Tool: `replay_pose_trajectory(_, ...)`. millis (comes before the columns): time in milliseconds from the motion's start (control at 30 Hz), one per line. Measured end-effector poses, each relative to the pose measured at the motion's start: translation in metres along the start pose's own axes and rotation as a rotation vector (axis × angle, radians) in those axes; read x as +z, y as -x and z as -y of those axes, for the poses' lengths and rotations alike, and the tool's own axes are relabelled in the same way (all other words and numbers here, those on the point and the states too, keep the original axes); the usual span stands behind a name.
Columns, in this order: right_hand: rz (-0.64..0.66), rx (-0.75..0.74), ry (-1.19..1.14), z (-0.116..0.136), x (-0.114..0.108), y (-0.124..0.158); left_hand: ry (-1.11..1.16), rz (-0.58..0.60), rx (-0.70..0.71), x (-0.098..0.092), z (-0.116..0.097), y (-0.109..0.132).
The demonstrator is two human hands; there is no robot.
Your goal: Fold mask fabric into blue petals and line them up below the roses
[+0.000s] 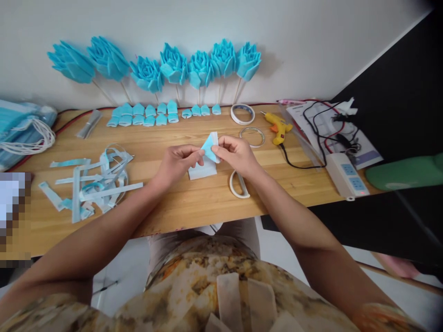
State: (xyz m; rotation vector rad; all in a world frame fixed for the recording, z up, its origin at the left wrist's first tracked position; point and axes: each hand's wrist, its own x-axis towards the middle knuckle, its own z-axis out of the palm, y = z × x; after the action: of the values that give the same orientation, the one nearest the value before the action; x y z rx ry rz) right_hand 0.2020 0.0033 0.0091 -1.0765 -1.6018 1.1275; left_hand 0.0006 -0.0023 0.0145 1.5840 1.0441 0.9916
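Note:
Between my two hands is a small folded piece of blue and white mask fabric (209, 146), raised a little over the wooden table (166, 203). My left hand (182, 159) pinches its left corner between thumb and fingers. The right edge is gripped by my right hand (235, 152), thumb on top. Below the folded piece lies a flat, pale fabric piece (202, 171). A white half-round ring (238, 185) rests under my right wrist. Behind my hands stand rows of small folded blue petals (138, 110).
Blue fabric flowers (200, 69) on sticks lean at the wall. Cut strips (100, 180) pile at left. Tape rolls (242, 114), a yellow glue gun (278, 128) with its black cord, a power strip (346, 175) and a green bottle (404, 171) occupy the right.

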Motion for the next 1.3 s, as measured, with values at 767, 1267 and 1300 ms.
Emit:
replay_pose_trajectory(767,0.04,-0.085,0.0,0.0064,-0.0015,0.0038,-0.001,0.074,0.0,-0.0035,0.0049,-0.0039)
replay_pose_trajectory(1267,-0.03,-0.031,-0.042,-0.0021,-0.0009,-0.0033,0.12,0.052,-0.039,-0.0014,0.0032,-0.0053)
replay_pose_trajectory(1300,-0.03,-0.029,-0.045,-0.0019,-0.001,-0.0033,0.136,0.037,-0.042,-0.0015,0.0034,-0.0055)
